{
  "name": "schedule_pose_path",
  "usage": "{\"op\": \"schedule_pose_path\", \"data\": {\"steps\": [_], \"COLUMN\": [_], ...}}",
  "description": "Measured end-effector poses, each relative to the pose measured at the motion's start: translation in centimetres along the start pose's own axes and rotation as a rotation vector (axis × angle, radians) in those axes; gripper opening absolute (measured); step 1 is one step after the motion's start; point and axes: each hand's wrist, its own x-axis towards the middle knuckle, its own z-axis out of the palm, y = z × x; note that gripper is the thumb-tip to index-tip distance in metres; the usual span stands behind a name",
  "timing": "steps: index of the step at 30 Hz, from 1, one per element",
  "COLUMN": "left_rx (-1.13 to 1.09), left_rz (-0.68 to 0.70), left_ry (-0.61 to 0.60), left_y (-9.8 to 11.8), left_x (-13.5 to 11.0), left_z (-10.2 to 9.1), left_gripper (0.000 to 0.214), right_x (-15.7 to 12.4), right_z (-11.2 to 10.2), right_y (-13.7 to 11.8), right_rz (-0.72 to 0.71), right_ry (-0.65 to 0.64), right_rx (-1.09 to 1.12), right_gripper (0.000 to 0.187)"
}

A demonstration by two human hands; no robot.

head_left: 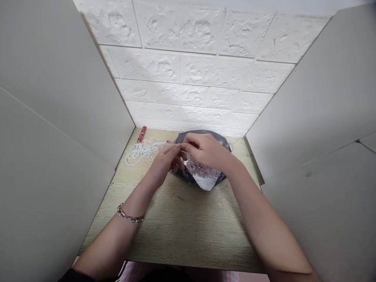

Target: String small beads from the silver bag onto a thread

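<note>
Pinching fingertip to fingertip with left hand [165,161] and right hand [206,151] just above the dark dish [219,138] of pink and white beads [203,171], both clenched on something too small to make out. Judged mid-step in fine bead handling; calling next for a steady, delicate pinch. Set on a pale wood-grain table [188,233], with white bead strings [141,150] and a red tube [142,134] at the left rear, between grey boards [44,117], before a white brick wall [190,70].
</note>
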Motion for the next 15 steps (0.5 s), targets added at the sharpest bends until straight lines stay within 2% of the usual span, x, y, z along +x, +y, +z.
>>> {"op": "schedule_pose_path", "data": {"steps": [3,5,9,12,15], "left_rx": [0.055,0.088,0.146,0.318,0.531], "left_rz": [0.013,0.009,0.033,0.078,0.155], "left_ry": [-0.047,-0.060,0.002,0.063,0.076], "left_y": [0.1,0.1,-0.2,-0.5,-0.8], "left_x": [-0.2,-0.1,0.1,0.4,0.6], "left_z": [0.1,0.1,0.0,-0.1,-0.1], "left_gripper": [0.025,0.026,0.027,0.028,0.029], "right_x": [-0.1,0.0,0.3,0.6,0.8], "right_z": [-0.6,-0.7,0.4,1.6,2.3], "right_y": [0.4,0.9,2.5,3.7,4.3], "right_rz": [0.026,0.049,0.150,0.322,0.372], "right_ry": [-0.048,-0.071,-0.122,-0.241,-0.366], "right_rx": [0.030,-0.005,-0.241,-0.489,-0.521], "right_gripper": [0.012,0.013,0.022,0.026,0.027]}}
